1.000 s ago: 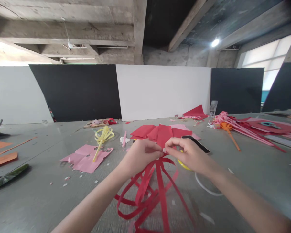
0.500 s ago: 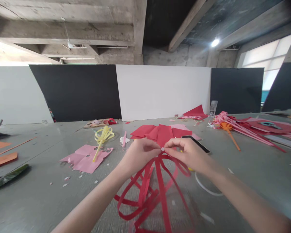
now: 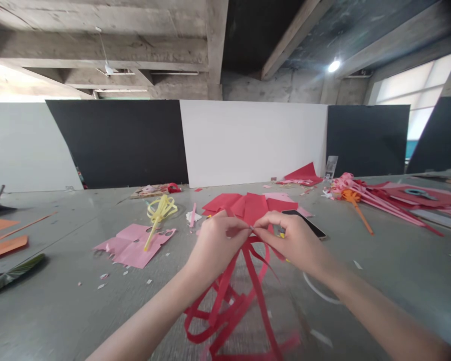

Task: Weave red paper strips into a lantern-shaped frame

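Note:
My left hand [image 3: 221, 239] and my right hand [image 3: 285, 231] meet at the fingertips in front of me, each closed in a pinch. Between them shows a tiny pale bit [image 3: 251, 228], perhaps tape or backing paper, mostly covered by the fingers. Right under the fingertips, red paper strips [image 3: 252, 271] come together and hang down in loops and loose ends. The left fingers appear to grip their gathered top; exactly how each finger holds is hidden. Behind the hands lie folded red paper sheets [image 3: 256, 206]. A dark-screened phone [image 3: 308, 224] lies beyond my right hand.
A yellow paper-loop flower [image 3: 160, 213] rests on cut pink paper [image 3: 130, 250] at left. Orange pieces [image 3: 7, 247] and a green leaf-like item [image 3: 17, 275] lie further left. Pink strips [image 3: 376, 200], an orange flower [image 3: 355, 198] and scissors [image 3: 421, 193] lie at right. Paper scraps dot the table [image 3: 108, 321].
My fingertips have closed together over the small white piece, which showed more plainly before. The hanging red strips have swung and drawn in a little; both hands stay almost in place.

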